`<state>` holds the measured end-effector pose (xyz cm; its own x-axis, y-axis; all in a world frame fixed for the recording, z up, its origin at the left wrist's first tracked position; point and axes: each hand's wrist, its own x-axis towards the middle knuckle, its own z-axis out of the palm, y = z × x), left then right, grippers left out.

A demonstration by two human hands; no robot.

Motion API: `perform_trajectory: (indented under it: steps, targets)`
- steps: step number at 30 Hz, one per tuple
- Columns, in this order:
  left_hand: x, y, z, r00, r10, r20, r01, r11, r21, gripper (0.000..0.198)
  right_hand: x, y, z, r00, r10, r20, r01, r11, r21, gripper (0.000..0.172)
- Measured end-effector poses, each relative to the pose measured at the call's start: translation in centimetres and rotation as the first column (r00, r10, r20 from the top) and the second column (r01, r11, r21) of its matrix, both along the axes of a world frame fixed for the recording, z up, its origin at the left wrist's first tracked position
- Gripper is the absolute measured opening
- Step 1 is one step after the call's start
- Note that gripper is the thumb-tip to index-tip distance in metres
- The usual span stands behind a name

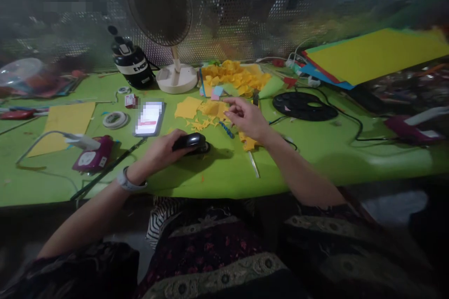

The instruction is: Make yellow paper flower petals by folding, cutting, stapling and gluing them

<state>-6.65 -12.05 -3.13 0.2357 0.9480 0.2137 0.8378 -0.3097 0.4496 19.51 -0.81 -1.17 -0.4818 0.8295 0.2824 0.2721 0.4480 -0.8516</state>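
My left hand (168, 149) is wrapped round a black stapler-like tool (192, 143) near the front edge of the green table (210, 184). My right hand (243, 117) hovers over yellow paper scraps (201, 124), its fingers bent and partly apart, with nothing visible between them. Beneath that wrist lies a yellow glue gun (248, 142) with a clear stick at its end. A small blue twisted item (226, 130) rests beside the gun. Yellow paper pieces (188, 108) lie beyond my left hand, and a heap of yellow petal-like pieces (235, 76) sits farther back.
Behind stand a white-based fan (177, 78) and a black bottle (132, 65). A lit phone (149, 118), tape roll (115, 120) and purple power adapter (93, 154) lie left. Rightward are a black disc (304, 105), cables and stacked coloured sheets (379, 53).
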Motion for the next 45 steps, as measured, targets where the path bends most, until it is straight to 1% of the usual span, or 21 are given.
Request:
perform_trajectory:
  steps: [3, 5, 7, 8, 10, 11, 13, 15, 17, 19, 21, 24, 27, 29, 31, 36, 40, 42, 43, 44, 45]
  targets:
    - [0.0, -0.2, 1.4, 1.000, 0.025, -0.018, -0.024, 0.999, 0.046, 0.033, 0.2, 0.3, -0.1, 0.996, -0.003, -0.086, 0.003, 1.000, -0.009, 0.035]
    - [0.0, 0.2, 3.1, 0.995, 0.055, -0.079, -0.046, 0.994, 0.102, 0.034, 0.4, 0.6, 0.1, 0.993, -0.027, -0.119, 0.025, 1.000, -0.016, 0.035]
    - [0.4, 1.5, 4.9, 0.988, 0.100, -0.118, -0.078, 0.981, 0.179, 0.036, 0.9, 1.1, 0.5, 0.981, -0.108, -0.164, 0.109, 0.994, -0.005, 0.035]
    - [0.6, 2.5, 5.8, 0.985, 0.116, -0.124, -0.087, 0.972, 0.217, 0.037, 1.3, 1.5, 0.7, 0.965, -0.169, -0.201, 0.174, 0.985, 0.007, 0.034]
    - [1.4, 5.3, 7.2, 0.985, 0.115, -0.129, -0.080, 0.965, 0.251, 0.039, 2.0, 2.4, 1.0, 0.912, -0.293, -0.286, 0.314, 0.949, 0.028, 0.034]
    - [1.9, 7.0, 7.6, 0.986, 0.105, -0.128, -0.068, 0.961, 0.267, 0.039, 2.4, 2.9, 1.1, 0.883, -0.341, -0.321, 0.370, 0.929, 0.030, 0.035]
    - [3.1, 10.7, 8.1, 0.983, 0.066, -0.170, -0.021, 0.967, 0.255, 0.041, 2.9, 3.7, 1.1, 0.845, -0.400, -0.355, 0.434, 0.901, 0.018, 0.037]
    - [4.3, 14.3, 8.0, 0.966, 0.063, -0.252, -0.001, 0.971, 0.237, 0.042, 3.2, 4.1, 1.0, 0.834, -0.422, -0.354, 0.445, 0.895, -0.019, 0.038]
    - [5.4, 17.4, 7.5, 0.942, 0.030, -0.334, 0.035, 0.982, 0.188, 0.043, 3.2, 4.1, 0.9, 0.828, -0.428, -0.362, 0.431, 0.899, -0.078, 0.037]
    - [6.2, 19.8, 6.9, 0.936, 0.013, -0.351, 0.044, 0.987, 0.153, 0.043, 3.0, 3.9, 0.9, 0.814, -0.432, -0.388, 0.412, 0.901, -0.138, 0.035]
    - [6.7, 21.8, 6.2, 0.946, -0.004, -0.325, 0.050, 0.990, 0.133, 0.042, 2.8, 3.6, 1.1, 0.800, -0.435, -0.414, 0.397, 0.900, -0.178, 0.031]
    - [6.9, 24.0, 5.5, 0.958, -0.023, -0.287, 0.060, 0.991, 0.120, 0.041, 2.6, 3.2, 1.4, 0.795, -0.416, -0.441, 0.370, 0.909, -0.191, 0.029]
    - [6.9, 25.5, 5.0, 0.973, 0.023, -0.228, 0.012, 0.988, 0.154, 0.040, 2.3, 2.6, 1.5, 0.807, -0.379, -0.453, 0.336, 0.925, -0.175, 0.030]
    - [6.9, 26.1, 4.7, 0.977, 0.082, -0.196, -0.048, 0.984, 0.173, 0.040, 2.1, 2.1, 1.5, 0.812, -0.353, -0.466, 0.309, 0.936, -0.170, 0.032]
    - [6.9, 26.4, 4.1, 0.975, 0.096, -0.200, -0.064, 0.985, 0.163, 0.042, 1.9, 1.7, 1.5, 0.811, -0.326, -0.485, 0.275, 0.945, -0.175, 0.035]
    - [6.7, 27.0, 2.1, 0.975, 0.017, -0.223, 0.004, 0.996, 0.091, 0.045, 1.3, 1.5, 1.1, 0.828, -0.291, -0.479, 0.207, 0.953, -0.221, 0.040]
    - [6.1, 27.3, 0.8, 0.984, 0.001, -0.180, 0.003, 1.000, 0.021, 0.046, 0.9, 1.8, 0.6, 0.850, -0.268, -0.454, 0.166, 0.953, -0.253, 0.039]
    - [5.8, 26.8, 0.7, 0.998, -0.005, -0.070, 0.009, 0.998, 0.067, 0.049, 0.8, 2.0, 0.4, 0.858, -0.265, -0.440, 0.161, 0.952, -0.260, 0.037]
    - [5.8, 26.2, 0.8, 0.999, -0.021, 0.027, 0.018, 0.994, 0.111, 0.049, 0.8, 2.0, 0.3, 0.859, -0.268, -0.437, 0.163, 0.951, -0.262, 0.037]
    - [5.8, 25.2, 1.0, 0.986, -0.058, 0.154, 0.035, 0.988, 0.153, 0.048, 0.7, 2.0, 0.3, 0.859, -0.272, -0.434, 0.168, 0.950, -0.263, 0.036]
    - [5.8, 23.9, 1.3, 0.947, -0.096, 0.307, 0.045, 0.984, 0.170, 0.043, 0.7, 1.9, 0.2, 0.859, -0.274, -0.433, 0.172, 0.950, -0.261, 0.037]
